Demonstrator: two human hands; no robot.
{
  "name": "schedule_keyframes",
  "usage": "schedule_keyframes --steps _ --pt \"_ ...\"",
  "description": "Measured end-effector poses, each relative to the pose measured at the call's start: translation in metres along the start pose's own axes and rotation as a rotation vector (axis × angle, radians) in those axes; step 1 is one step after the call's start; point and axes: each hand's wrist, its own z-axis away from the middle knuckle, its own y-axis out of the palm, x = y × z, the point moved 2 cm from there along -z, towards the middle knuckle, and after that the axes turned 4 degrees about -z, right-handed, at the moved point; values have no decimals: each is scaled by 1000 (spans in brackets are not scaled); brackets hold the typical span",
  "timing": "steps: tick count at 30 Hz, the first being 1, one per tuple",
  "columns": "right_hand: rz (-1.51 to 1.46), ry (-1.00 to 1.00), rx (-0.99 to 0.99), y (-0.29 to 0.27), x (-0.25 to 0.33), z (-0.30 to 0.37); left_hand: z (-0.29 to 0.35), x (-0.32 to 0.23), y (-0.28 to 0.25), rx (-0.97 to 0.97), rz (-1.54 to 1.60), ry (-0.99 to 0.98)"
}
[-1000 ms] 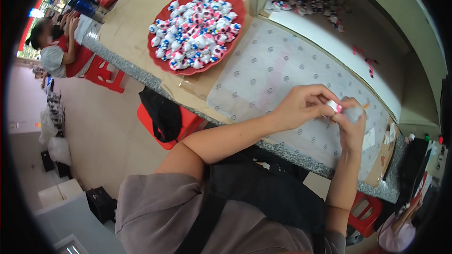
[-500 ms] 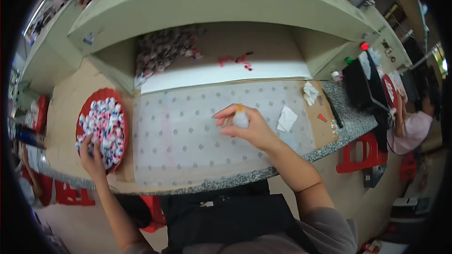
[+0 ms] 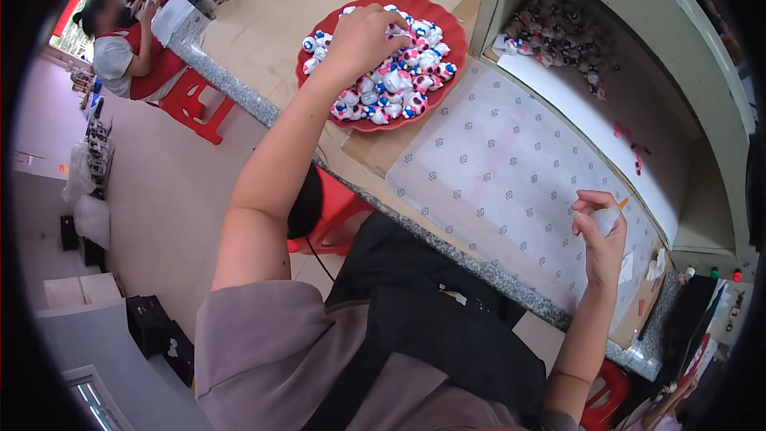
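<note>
A scalloped red plate (image 3: 456, 36) carries a heap of small white figurines (image 3: 395, 84) with pink, blue and black markings. Over its far part reaches my left hand (image 3: 365, 41), thumb and forefinger apart, fingertips down among the figurines; the other fingers are partly hidden. My right hand (image 3: 604, 231), above the right end of the patterned white sheet (image 3: 487, 160), is closed round a small translucent white squeeze bottle (image 3: 606, 221). The bottle's orange tip (image 3: 624, 203) points away from me, past the fingers.
A pale green shelf unit (image 3: 638, 0) stands behind the sheet, with more figurines (image 3: 550, 28) and a few pink pieces (image 3: 634, 148) inside. White tissue (image 3: 656, 265) lies near the right end. A person (image 3: 120, 44) sits at far left by a red stool (image 3: 195, 104).
The view has swung left and tilted, bringing the plate nearer the middle. My left hand has shifted to the plate's far part. The bottle stays in my right hand.
</note>
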Motion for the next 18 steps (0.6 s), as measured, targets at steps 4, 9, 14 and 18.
schedule_keyframes --steps 4,9,14,18 --pt "124 23 91 20 15 -11 -2 -17 -5 95 -152 -36" --pt "148 -69 229 71 31 -52 -2 -17 3 -104 45 83" --pt "-58 -95 241 132 32 -105 4 -33 -23 -108 882 -124" --pt "-226 -90 290 153 40 -116 12 -58 -48 -23 1257 -75"
